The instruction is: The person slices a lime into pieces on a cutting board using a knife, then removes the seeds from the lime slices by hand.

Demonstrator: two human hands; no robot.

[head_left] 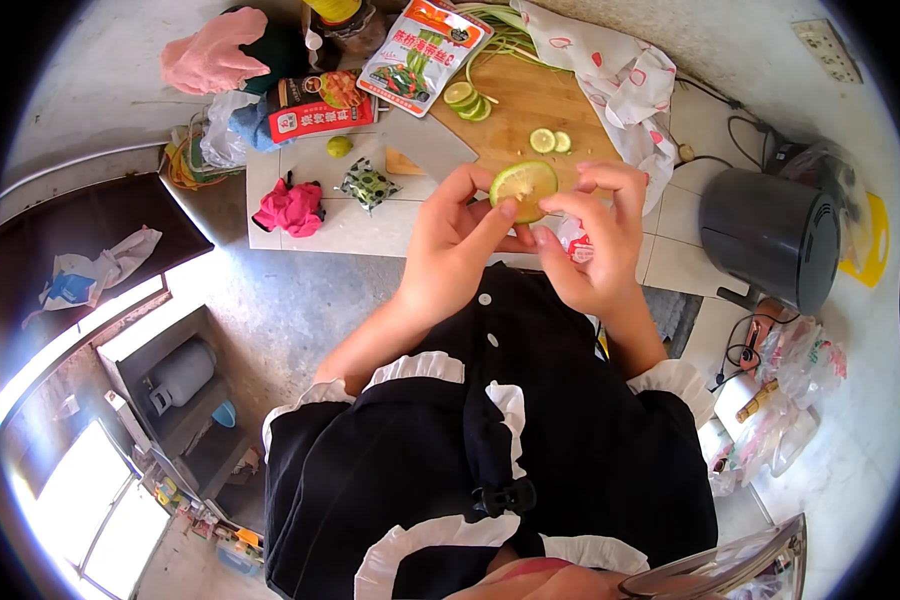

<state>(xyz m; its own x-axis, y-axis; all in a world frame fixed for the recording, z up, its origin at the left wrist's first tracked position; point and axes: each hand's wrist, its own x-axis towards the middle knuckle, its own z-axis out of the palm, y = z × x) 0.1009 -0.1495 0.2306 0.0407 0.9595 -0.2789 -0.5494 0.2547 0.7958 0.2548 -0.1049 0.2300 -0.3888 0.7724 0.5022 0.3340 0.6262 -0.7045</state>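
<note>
My left hand pinches a round lime slice between thumb and fingers, its cut face turned up. Close by is my right hand, index fingertip at the slice's lower right edge, thumb apart below it. Behind both hands lies a wooden cutting board. On the board, small lime slices sit in the middle, and a stack of larger lime slices is near its back left. A broad knife blade rests across the board's left edge; its handle is not clearly seen.
Left on the tiled counter are a whole lime, a patterned green packet, a pink cloth item and a red seasoning packet. A white food pouch overlaps the board's back. A black appliance stands right.
</note>
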